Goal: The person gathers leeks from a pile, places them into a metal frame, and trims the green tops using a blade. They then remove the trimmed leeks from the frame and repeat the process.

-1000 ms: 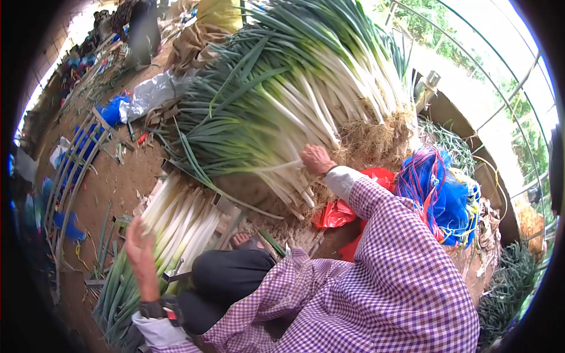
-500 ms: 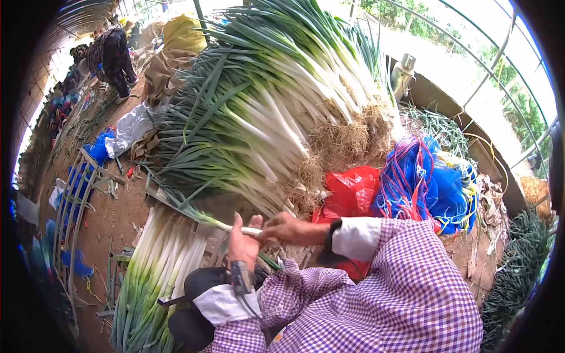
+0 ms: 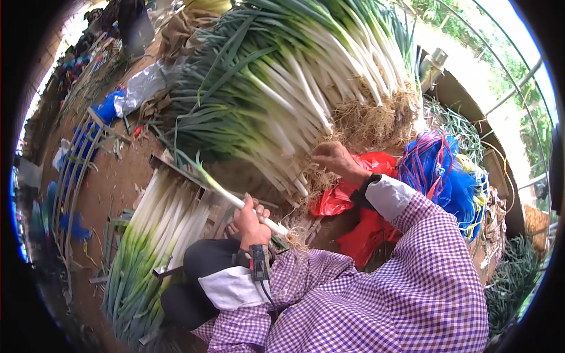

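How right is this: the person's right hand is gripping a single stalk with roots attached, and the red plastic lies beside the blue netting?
Not quite: the left hand, not the right hand, is gripping the single stalk, as the head view shows. The rest stands: its roots are attached, and the red plastic lies beside the blue netting.

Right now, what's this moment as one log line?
left hand: closed around one green onion with roots | right hand: by root ends of pile, contact unclear | bundle: lying to the left
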The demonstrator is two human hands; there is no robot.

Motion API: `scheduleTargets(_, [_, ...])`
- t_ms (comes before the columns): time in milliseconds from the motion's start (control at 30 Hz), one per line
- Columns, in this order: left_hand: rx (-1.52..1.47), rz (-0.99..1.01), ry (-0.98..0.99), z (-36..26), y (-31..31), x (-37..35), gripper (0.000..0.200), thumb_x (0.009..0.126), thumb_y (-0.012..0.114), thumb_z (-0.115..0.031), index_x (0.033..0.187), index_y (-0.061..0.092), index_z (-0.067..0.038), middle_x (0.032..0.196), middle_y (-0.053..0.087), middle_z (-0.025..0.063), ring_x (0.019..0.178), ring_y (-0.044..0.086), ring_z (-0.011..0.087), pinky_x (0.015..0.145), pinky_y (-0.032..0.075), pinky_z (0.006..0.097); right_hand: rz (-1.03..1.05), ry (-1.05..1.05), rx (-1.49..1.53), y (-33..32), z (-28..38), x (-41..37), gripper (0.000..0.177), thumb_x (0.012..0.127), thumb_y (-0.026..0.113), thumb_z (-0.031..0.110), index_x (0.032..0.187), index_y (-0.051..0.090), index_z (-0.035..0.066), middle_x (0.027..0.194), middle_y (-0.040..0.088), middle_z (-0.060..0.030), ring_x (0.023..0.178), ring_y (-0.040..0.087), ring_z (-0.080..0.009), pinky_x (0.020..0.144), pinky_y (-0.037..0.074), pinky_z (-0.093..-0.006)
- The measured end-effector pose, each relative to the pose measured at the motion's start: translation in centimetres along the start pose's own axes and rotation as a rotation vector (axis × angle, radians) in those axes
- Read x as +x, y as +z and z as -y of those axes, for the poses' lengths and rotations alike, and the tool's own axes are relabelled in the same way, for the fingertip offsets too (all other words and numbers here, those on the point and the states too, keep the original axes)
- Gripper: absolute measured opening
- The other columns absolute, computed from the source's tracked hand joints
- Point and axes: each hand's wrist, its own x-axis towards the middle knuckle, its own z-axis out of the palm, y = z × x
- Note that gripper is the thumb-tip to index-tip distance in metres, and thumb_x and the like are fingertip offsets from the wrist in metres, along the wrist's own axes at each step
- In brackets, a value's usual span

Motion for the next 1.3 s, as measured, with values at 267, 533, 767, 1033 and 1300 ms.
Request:
scheduleTargets(267, [0.033, -0.026, 0.046, -0.2, 1.1, -1.3, 0.016, 0.101, 0.063, -0.02, 0.097, 0.051, -0.011, 0.082, 0.051, 0.001, 0.058, 0.045, 0.0115, 0.051, 0.038, 0.0301, -0.066, 0.049, -0.467, 4.3, -1.3, 6.2, 0.023, 0.085, 0.065, 0.028, 0.087, 0.07, 0.006, 0.089, 0.072, -0.0192, 0.08, 0.069, -0.0351, 0.074, 0.053, -0.047])
scheduleTargets(533, [0.055, -0.052, 0.049, 0.0, 1.4, -1.5, 0.019, 0.101, 0.064, -0.021, 0.099, 0.047, -0.011, 0.081, 0.05, 0.0009, 0.059, 0.046, 0.0113, 0.05, 0.038, 0.0297, -0.227, -0.119, -0.558, 15.1, -8.4, 4.9, 0.02, 0.084, 0.064, 0.019, 0.096, 0.065, 0.004, 0.091, 0.069, -0.0215, 0.087, 0.068, -0.0404, 0.078, 0.053, -0.0511])
scheduleTargets(767, [0.082, -0.052, 0.056, 0.4, 1.4, -1.2, 0.021, 0.1, 0.064, -0.022, 0.101, 0.047, -0.011, 0.084, 0.052, 0.0024, 0.06, 0.048, 0.012, 0.05, 0.041, 0.0306, -0.219, 0.071, -0.833, 17.2, -11.9, 7.1, 0.019, 0.084, 0.062, 0.014, 0.097, 0.067, 0.002, 0.095, 0.07, -0.0233, 0.091, 0.069, -0.0415, 0.077, 0.055, -0.053])
scheduleTargets(1033, [0.072, -0.029, 0.048, 0.4, 1.6, -1.3, 0.021, 0.1, 0.064, -0.02, 0.103, 0.045, -0.012, 0.084, 0.051, 0.003, 0.058, 0.048, 0.0121, 0.048, 0.042, 0.031, -0.156, 0.055, -0.862, 15.9, -11.4, 8.2, 0.019, 0.082, 0.066, 0.015, 0.098, 0.066, 0.005, 0.096, 0.07, -0.022, 0.088, 0.069, -0.0409, 0.074, 0.055, -0.0525])
scheduleTargets(1300, [0.082, 0.002, 0.05, 0.7, 1.2, -1.0, 0.021, 0.1, 0.064, -0.022, 0.103, 0.046, -0.012, 0.083, 0.051, 0.0014, 0.058, 0.047, 0.0104, 0.048, 0.041, 0.029, -0.169, -0.091, -0.48, 9.2, -0.9, 6.3, 0.042, 0.079, 0.078, 0.033, 0.114, 0.07, 0.012, 0.097, 0.073, -0.0131, 0.093, 0.07, -0.0354, 0.081, 0.055, -0.0452])
